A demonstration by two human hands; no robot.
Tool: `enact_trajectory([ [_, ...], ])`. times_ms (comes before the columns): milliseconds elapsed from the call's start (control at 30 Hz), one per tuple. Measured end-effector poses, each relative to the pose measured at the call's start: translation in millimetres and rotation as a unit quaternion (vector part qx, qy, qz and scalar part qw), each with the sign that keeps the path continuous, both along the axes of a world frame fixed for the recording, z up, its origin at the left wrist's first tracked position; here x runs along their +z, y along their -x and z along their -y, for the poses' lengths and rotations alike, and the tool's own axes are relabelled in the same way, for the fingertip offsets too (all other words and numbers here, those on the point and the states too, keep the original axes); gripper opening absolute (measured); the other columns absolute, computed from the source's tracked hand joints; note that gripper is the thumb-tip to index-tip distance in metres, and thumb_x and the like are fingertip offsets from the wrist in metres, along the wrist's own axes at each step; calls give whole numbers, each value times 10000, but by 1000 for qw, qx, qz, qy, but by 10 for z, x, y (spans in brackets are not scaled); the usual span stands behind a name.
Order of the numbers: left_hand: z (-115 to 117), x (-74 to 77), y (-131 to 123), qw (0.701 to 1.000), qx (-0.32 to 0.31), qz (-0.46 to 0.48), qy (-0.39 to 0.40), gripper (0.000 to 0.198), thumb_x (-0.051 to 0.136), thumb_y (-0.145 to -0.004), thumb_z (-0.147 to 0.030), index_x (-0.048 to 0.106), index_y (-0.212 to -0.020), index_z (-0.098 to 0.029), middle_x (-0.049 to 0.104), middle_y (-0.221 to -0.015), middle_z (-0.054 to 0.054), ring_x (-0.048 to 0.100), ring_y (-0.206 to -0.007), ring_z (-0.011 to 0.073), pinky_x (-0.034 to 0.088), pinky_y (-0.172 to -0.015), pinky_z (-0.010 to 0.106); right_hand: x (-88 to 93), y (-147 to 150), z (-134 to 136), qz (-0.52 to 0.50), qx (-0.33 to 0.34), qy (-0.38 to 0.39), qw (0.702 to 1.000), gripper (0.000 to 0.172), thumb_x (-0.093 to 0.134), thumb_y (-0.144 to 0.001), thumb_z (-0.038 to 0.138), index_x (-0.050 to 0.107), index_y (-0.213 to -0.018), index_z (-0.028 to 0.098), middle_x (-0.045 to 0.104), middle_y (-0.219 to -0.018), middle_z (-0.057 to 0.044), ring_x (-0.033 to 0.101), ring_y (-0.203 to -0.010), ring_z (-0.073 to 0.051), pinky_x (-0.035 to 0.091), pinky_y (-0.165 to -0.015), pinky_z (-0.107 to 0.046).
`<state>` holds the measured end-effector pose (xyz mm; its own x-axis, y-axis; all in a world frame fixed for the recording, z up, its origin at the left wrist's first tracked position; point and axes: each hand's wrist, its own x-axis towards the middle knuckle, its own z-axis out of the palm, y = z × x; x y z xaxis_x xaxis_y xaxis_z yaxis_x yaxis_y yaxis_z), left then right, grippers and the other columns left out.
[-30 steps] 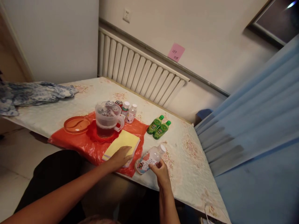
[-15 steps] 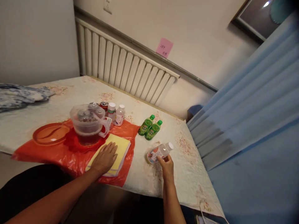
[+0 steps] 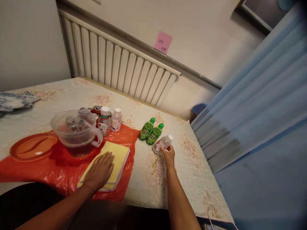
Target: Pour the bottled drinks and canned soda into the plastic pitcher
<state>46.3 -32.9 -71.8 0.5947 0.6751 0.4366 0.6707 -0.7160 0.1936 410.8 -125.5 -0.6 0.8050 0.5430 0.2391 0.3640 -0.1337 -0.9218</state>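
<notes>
My right hand (image 3: 169,156) grips a clear plastic bottle (image 3: 163,143) with a white cap and a printed label, standing on or just above the tablecloth. Just left of it stand two green drink bottles, a left one (image 3: 146,129) and a right one (image 3: 155,134). My left hand (image 3: 100,169) lies flat, fingers stretched, on a folded yellow cloth (image 3: 121,150). Left of that cloth, a clear plastic jug (image 3: 74,137) with liquid in it sits in a red dish (image 3: 61,156).
A red plastic sheet (image 3: 127,134) lies under the cloth and jug. An orange lid (image 3: 33,147) rests at the left. Behind the jug stand white-capped bottles (image 3: 116,120) and cans (image 3: 97,109). A blue curtain (image 3: 254,111) hangs on the right, a radiator (image 3: 115,60) behind.
My right hand has carried the clear bottle away from me, closer to the green bottles, and it is more upright. My left hand stays on the yellow cloth. The view has shifted slightly.
</notes>
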Motion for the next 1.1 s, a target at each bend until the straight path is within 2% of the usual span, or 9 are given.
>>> enact_trajectory([
  [267,7,1,3,1000,-2,1,-5,421,421,-948,-320,642,-1262,-148,627,-1390,169,529,-1347,316,392,-1132,512,-220,-71,-180,-5,5,-19,1000,509,689,-609,420,664,-1038,147,750,-1026,-109,684,-877,-235,522,-790,-332],
  [467,-3,-21,13,1000,-5,-8,-13,423,421,-953,-320,637,-1272,-146,621,-1400,164,525,-1351,312,394,-1130,506,-505,19,-206,-8,-14,-7,1000,545,703,-608,423,641,-1080,158,749,-1019,-90,682,-846,-212,520,-771,-309],
  [567,-16,-42,21,1000,-9,-10,-21,426,424,-956,-328,632,-1278,-142,619,-1404,163,527,-1350,316,400,-1123,506,-587,83,-230,3,-32,5,999,534,741,-595,453,645,-1038,172,749,-978,-75,660,-814,-203,501,-740,-288],
  [733,-25,-41,20,1000,-13,-2,-23,421,421,-959,-331,633,-1272,-145,624,-1398,163,537,-1341,320,406,-1117,518,-594,142,-251,34,-57,19,998,485,770,-591,499,645,-942,187,730,-909,-65,614,-763,-201,459,-715,-284],
  [1100,-28,-35,28,1000,-16,18,-5,417,437,-948,-351,637,-1265,-168,627,-1395,155,530,-1348,315,395,-1129,510,-581,156,-235,48,-59,20,997,425,724,-653,498,632,-947,206,720,-900,-43,603,-749,-196,448,-701,-273],
])
